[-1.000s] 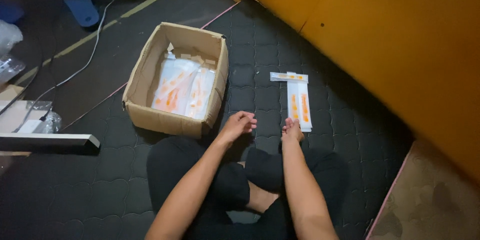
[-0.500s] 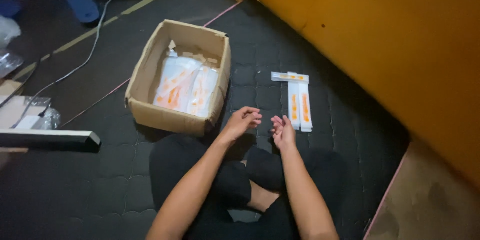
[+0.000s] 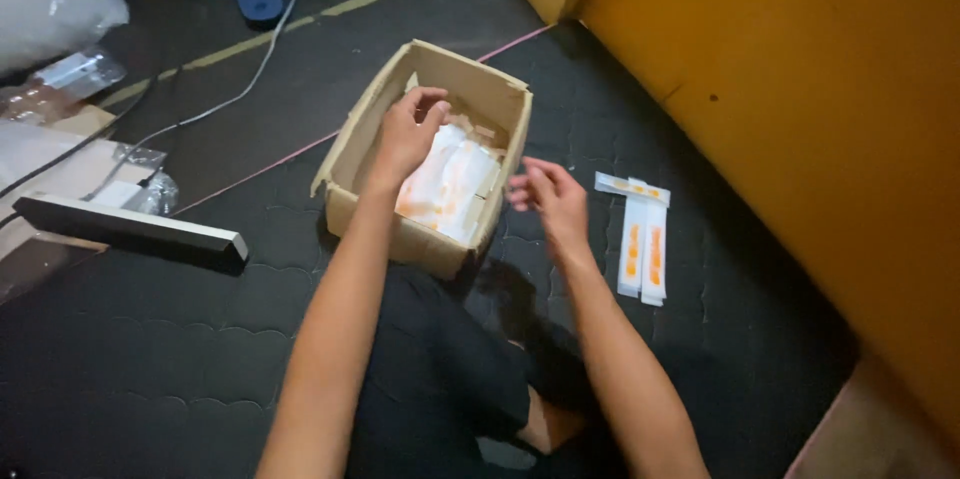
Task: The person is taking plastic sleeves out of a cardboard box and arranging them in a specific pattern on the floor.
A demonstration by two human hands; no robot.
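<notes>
The left hand (image 3: 408,131) is held inside the cardboard box (image 3: 362,144) on the dark floor mat (image 3: 150,339), fingers loosely curled just above the white-and-orange packets (image 3: 455,184), nothing gripped. The right hand (image 3: 550,201) is held open and empty beside the box's right wall. Three like packets (image 3: 640,239) are laid on the mat near the yellow wall (image 3: 800,89).

An open brown cardboard box (image 3: 352,154) sits on the dark quilted floor mat (image 3: 150,359) at twelve o'clock from the seated person. Flat white-and-orange packets (image 3: 450,189) lie inside it. The left hand (image 3: 408,131) hangs over the box's interior, above the packets. The right hand (image 3: 548,201) hovers at the box's three o'clock side. Further toward three o'clock, long narrow white-and-orange packets (image 3: 640,244) lie on the mat. At nine o'clock lies a long flat bar (image 3: 130,229).
</notes>
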